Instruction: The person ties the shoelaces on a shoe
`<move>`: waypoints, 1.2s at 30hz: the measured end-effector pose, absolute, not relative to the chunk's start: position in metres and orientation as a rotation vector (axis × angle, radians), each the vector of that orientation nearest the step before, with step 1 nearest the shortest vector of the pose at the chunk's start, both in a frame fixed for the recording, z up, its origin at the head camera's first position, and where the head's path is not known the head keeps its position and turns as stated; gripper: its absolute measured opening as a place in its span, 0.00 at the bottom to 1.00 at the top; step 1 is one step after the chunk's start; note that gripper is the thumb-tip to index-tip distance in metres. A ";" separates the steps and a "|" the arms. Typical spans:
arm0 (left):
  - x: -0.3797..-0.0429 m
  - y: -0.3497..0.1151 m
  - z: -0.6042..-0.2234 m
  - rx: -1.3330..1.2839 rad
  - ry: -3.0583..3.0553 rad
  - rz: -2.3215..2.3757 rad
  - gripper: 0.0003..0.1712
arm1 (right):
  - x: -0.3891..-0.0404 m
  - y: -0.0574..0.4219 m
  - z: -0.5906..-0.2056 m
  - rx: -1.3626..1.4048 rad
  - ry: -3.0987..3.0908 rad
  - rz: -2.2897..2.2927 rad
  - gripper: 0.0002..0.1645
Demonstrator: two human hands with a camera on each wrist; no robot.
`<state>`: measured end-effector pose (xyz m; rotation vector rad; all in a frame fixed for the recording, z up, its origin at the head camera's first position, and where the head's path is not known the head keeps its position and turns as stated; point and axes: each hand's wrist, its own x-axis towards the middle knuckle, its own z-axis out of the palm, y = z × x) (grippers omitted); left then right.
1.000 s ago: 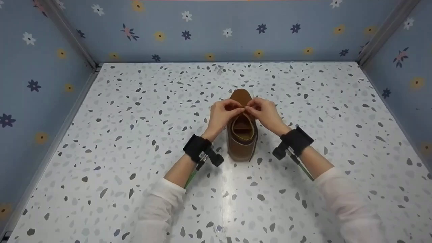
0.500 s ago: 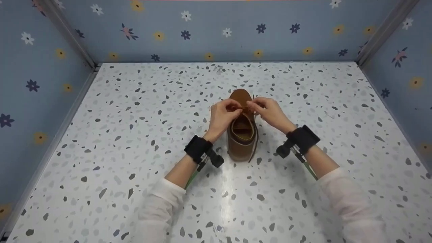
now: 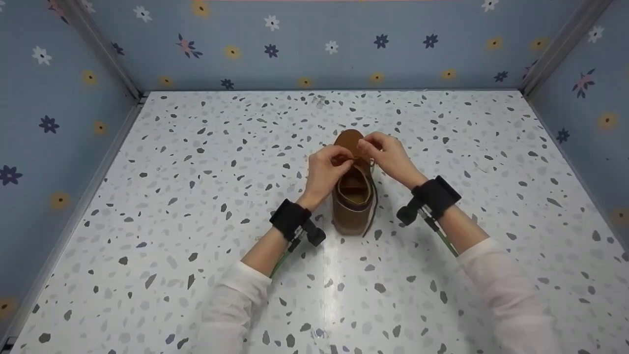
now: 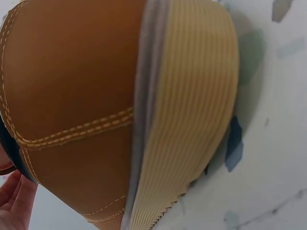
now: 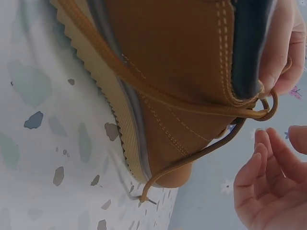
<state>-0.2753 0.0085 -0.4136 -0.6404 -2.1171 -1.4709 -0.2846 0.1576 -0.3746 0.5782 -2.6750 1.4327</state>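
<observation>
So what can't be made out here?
Head: the lace across the shoe, mostly hidden by the left hand and right hand.
Left wrist: whose fingers show, cut off by the left edge.
Right wrist: lace behind the left hand's fingers; right thumb, partly past the right edge.

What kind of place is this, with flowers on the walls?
It looks like a little booth, maybe for filming hands at work. There are flowery blue walls on three sides, a speckled white surface under the brown shoe, and two black wristbands.
</observation>
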 end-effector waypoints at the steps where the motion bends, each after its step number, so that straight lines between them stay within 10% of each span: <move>1: -0.275 0.009 -0.414 -0.650 -2.104 -1.471 0.05 | -0.285 0.157 -0.374 0.586 -2.674 1.426 0.15; 36: -0.274 0.008 -0.418 -0.665 -2.038 -1.404 0.03 | -0.280 0.154 -0.389 0.688 -2.656 1.286 0.09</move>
